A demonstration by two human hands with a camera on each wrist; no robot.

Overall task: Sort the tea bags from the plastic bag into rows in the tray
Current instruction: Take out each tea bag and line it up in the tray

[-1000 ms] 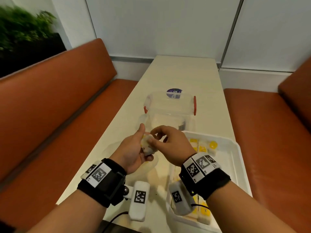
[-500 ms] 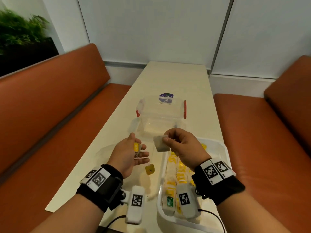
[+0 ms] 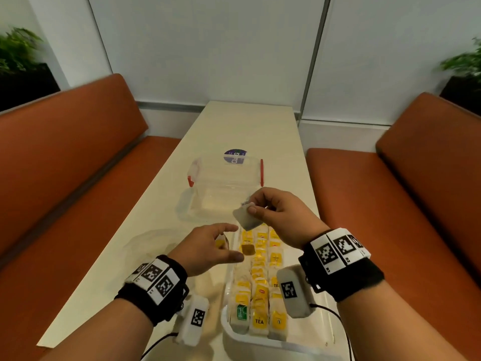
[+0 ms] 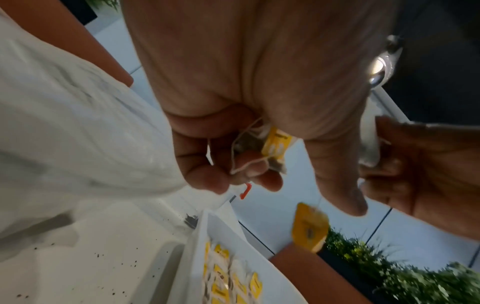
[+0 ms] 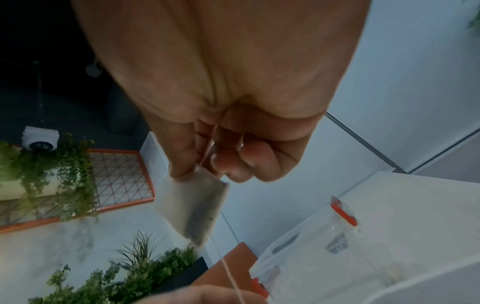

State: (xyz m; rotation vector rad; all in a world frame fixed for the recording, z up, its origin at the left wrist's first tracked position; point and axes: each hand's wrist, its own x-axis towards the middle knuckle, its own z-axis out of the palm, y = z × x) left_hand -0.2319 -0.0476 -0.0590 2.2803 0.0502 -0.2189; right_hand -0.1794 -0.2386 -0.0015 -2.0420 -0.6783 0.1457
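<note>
A rust-orange bench seat (image 3: 65, 162) is running along the left of a long cream table (image 3: 242, 126). On the table's near left a crumpled clear plastic bag (image 3: 153, 243) is lying, showing white and creased in the left-wrist view (image 4: 64, 123). The left hand (image 3: 208, 250) is hovering over the table just left of the tray, its lower fingers curling round a bunched tea bag with a yellow tag (image 4: 270, 148) while the thumb and forefinger are reaching out straight. A second yellow tag (image 3: 247, 249) is dangling on a thread just beside that thumb, above the tray. The white tray (image 3: 325, 342) is sitting at the near right of the table, holding three rows of tea bags (image 3: 260, 282), mostly yellow-tagged, one green-tagged at the near left. The right hand (image 3: 281, 212) is hanging above the tray's far end, pinching a plain grey tea bag (image 3: 246, 217) by its top corner between thumb and forefinger, the other fingers folding in; a thread is trailing down from this bag (image 5: 194, 205). Beyond both hands a clear plastic container with red clips (image 3: 226, 183) is standing mid-table. A matching orange bench (image 3: 390, 204) is lining the right side.
</note>
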